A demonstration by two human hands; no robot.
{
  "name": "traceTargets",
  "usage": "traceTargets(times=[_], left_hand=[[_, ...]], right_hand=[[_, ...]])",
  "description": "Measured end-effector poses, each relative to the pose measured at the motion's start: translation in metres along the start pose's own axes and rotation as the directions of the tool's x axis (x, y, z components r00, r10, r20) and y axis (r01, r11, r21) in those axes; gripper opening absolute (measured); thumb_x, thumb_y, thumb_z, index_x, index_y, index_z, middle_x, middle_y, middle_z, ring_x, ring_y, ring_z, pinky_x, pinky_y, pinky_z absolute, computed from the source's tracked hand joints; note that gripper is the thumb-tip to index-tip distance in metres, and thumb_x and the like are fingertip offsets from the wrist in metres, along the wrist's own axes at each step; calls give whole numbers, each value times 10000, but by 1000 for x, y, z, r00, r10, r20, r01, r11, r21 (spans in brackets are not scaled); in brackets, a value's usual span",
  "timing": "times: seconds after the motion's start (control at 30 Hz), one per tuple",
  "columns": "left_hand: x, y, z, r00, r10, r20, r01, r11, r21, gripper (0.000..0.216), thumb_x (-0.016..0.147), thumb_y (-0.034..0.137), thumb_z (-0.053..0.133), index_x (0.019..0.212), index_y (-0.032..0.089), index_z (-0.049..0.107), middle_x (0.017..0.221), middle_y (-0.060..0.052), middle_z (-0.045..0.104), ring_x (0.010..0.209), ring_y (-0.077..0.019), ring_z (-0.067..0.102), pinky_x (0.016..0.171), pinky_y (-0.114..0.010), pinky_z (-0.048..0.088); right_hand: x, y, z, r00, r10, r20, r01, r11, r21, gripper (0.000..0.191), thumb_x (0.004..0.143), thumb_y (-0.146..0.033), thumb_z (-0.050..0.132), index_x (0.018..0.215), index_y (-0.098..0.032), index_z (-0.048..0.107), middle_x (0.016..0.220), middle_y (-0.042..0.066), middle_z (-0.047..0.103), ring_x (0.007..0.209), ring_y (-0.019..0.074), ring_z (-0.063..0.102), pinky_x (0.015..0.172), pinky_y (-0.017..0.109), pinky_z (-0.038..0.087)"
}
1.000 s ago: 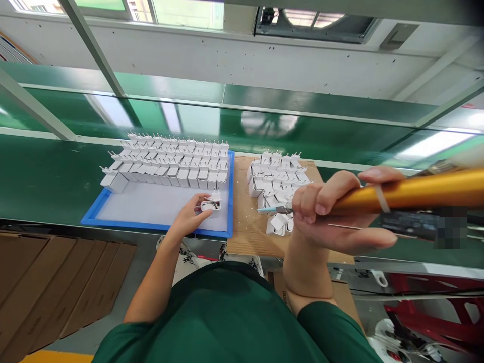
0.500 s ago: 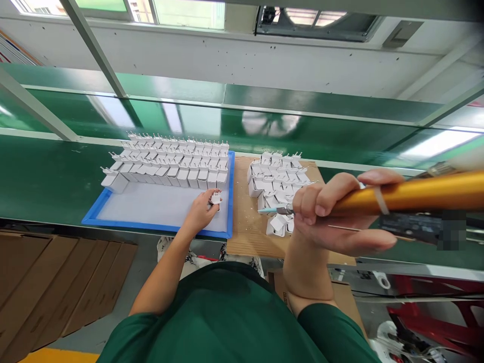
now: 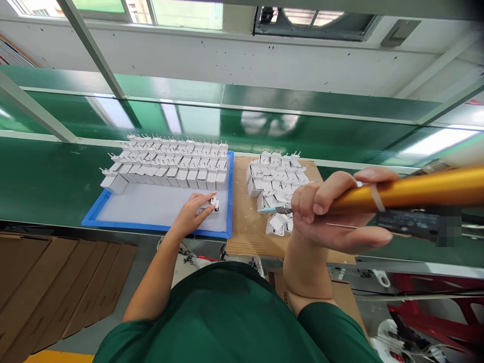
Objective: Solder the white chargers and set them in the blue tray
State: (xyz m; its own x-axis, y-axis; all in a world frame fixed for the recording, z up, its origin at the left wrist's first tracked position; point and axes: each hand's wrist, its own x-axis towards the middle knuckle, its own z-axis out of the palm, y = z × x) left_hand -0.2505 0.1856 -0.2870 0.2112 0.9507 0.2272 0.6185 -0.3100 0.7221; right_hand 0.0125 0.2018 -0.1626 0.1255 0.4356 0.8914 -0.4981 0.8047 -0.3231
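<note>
My left hand [image 3: 192, 214] is closed on a white plug-charger housing [image 3: 214, 201] with pins on its top piece. It holds the housing low over the right front part of a blue-rimmed tray [image 3: 230, 222]; whether it rests on the tray surface I cannot tell. Rows of similar white housings [image 3: 170, 171] with tilted pin covers fill the tray's far side. My right hand [image 3: 333, 212] is wrapped round a gold cylindrical hand tool [image 3: 427, 189] with a light-blue pointed tip [image 3: 268, 209]. The tip points left, above more white housings.
More white housings [image 3: 278, 176] stand on a brown cardboard sheet [image 3: 242, 242] right of the tray. Folded cartons [image 3: 68, 287] lean at the lower left. Metal frame posts [image 3: 91, 48] rise behind the green bench [image 3: 49, 176]. A red stool [image 3: 427, 312] is at the lower right.
My left hand has shifted slightly left, its fingers now reaching over the housing, which sits a little lower. My right hand and the gold tool have barely moved.
</note>
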Motion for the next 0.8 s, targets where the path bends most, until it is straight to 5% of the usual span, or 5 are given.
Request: traceTargets(times=[0.8], left_hand=[[9,7,-24,970,-18,242,-11,993,117,462,955,513,523,1322,257,636,1297,-64,704,1084,-250,693,927,-334,566]], right_hand=[[-2,1,-6,998,27,-52,-30,997,-67,418,790,-578,671,1051,-254,626,549,-108,448,279,27,253,216,170,286]])
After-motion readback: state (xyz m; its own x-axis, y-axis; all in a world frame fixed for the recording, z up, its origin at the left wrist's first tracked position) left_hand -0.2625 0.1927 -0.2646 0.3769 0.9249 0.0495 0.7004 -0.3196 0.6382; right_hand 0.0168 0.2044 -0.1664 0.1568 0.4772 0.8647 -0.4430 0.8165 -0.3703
